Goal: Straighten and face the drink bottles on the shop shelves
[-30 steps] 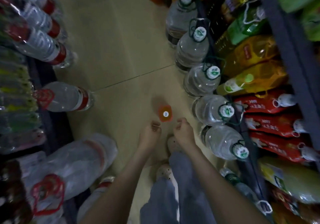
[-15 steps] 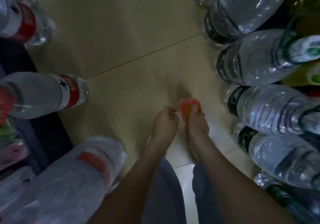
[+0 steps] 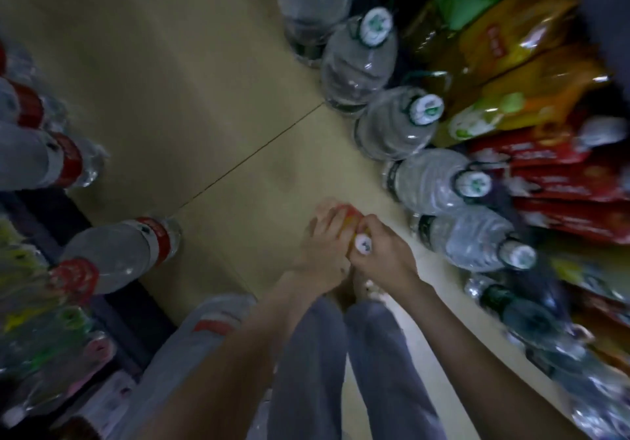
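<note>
A small orange drink bottle (image 3: 348, 214) with a white cap is held low over the tiled floor, between both my hands. My left hand (image 3: 324, 252) wraps its fingers round the bottle's body from the left. My right hand (image 3: 381, 252) grips the neck, with the white cap showing at its fingers. Most of the bottle is hidden under the fingers. The picture is blurred by motion.
A row of large clear water jugs (image 3: 395, 126) with white-green caps stands on the floor at the right, backed by shelves of oil bottles (image 3: 504, 64) and red packs (image 3: 562, 180). Red-labelled water bottles (image 3: 119, 252) line the left shelf. My legs (image 3: 341, 371) are below.
The orange bottle stood alone on the floor; both my hands have closed on it and lifted it. The camera dipped down and has swung back, showing the right shelves again.
</note>
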The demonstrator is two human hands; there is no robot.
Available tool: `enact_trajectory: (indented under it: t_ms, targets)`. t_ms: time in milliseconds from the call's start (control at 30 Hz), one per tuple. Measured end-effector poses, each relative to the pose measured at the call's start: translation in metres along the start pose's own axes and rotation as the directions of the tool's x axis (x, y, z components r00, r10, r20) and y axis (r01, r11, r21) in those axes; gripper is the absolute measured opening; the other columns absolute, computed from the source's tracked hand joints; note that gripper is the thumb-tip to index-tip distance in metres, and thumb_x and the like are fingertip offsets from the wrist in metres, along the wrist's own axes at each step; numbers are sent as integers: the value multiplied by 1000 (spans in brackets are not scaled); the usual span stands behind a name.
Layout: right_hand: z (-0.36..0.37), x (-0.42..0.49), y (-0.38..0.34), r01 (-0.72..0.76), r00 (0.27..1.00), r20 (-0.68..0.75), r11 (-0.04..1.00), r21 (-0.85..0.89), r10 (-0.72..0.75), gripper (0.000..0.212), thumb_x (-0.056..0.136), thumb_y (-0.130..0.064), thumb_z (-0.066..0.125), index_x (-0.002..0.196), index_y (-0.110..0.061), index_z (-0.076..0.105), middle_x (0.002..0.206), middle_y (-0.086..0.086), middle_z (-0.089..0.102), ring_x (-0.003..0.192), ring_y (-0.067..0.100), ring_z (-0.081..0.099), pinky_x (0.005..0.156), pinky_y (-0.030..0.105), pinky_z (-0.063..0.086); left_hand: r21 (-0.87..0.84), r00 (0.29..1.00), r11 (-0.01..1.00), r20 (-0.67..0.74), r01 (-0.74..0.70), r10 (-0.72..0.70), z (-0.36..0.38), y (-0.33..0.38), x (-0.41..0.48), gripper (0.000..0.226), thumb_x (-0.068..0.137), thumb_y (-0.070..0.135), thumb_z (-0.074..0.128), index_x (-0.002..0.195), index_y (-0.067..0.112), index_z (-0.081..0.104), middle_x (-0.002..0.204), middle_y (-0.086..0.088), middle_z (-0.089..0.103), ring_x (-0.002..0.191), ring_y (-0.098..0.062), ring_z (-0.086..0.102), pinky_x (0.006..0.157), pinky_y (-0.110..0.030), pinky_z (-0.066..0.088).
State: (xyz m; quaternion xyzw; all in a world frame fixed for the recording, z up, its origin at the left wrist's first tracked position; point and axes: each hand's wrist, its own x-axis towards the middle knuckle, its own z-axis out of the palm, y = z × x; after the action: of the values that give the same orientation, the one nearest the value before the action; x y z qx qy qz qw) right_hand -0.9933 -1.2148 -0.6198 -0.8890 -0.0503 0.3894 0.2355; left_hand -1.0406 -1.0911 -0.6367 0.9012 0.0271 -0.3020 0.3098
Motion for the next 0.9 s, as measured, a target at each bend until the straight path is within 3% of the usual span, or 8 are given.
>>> enact_trajectory:
  t_ms: [67,200,333,467,600,700,800,900]
  targets:
    - [-44,-43,-20,49,998,-29,997,57,-48,27,73,-35,60,94,-22,49,84,-10,52,77,17,48,64,22,26,166,976,968,-84,-186,202,-26,28,-12,68,64,30,42,129,8,39,131,-14,56,123,-30,53,93,-53,48]
    - [-112,-114,-26,154,983,-118,978,142,-138,35,65,-43,58,93,-21,54,83,-13,53,73,3,44,60,11,30,366,886,833,-48,-414,461,-71,82,-25,83,43,33,81,115,9,46,107,-14,64,105,-32,59,91,-47,50]
    - [-158,-170,-2,249,946,-271,931,268,-175,23,66,-39,56,86,-27,52,84,-16,57,75,3,51,66,15,37,297,880,835,40,-462,473,-84,159,-39,56,65,31,69,113,8,52,99,-13,51,92,-32,53,79,-40,48]
    - [-191,-222,58,221,905,-425,842,492,11,50,74,-16,78,108,-40,49,96,-17,57,84,4,55,71,12,41,87,944,940,23,-329,329,-76,235,-57,82,55,59,73,122,17,49,114,-2,51,109,-20,43,83,-32,48]
    - [-202,-279,131,91,956,-277,806,585,93,81,67,-23,85,127,-44,35,122,-9,52,108,-3,53,82,8,41,-57,939,948,127,-315,319,-64,325,-78,84,52,65,75,123,27,52,121,5,53,119,-11,43,91,-29,45]
    - [-207,-321,176,93,975,-200,634,768,99,97,61,5,84,133,-31,31,119,-5,58,106,-1,60,77,13,49,-3,880,899,205,-438,429,-45,395,-92,75,54,61,79,117,30,54,115,8,54,110,-7,46,89,-25,43]
    - [-215,-358,222,133,918,-320,580,804,234,98,46,-13,93,118,-52,39,112,-7,65,105,12,63,82,31,54,2,826,857,264,-516,497,-15,457,-100,72,50,63,77,111,37,50,109,15,52,103,-3,50,84,-24,46]
    - [-218,-386,268,167,829,-432,579,798,356,87,43,-33,89,116,-51,45,110,-8,66,101,12,65,85,43,55,-132,816,852,248,-506,522,19,505,-104,83,48,53,84,119,44,43,117,22,53,107,3,52,88,-17,44]
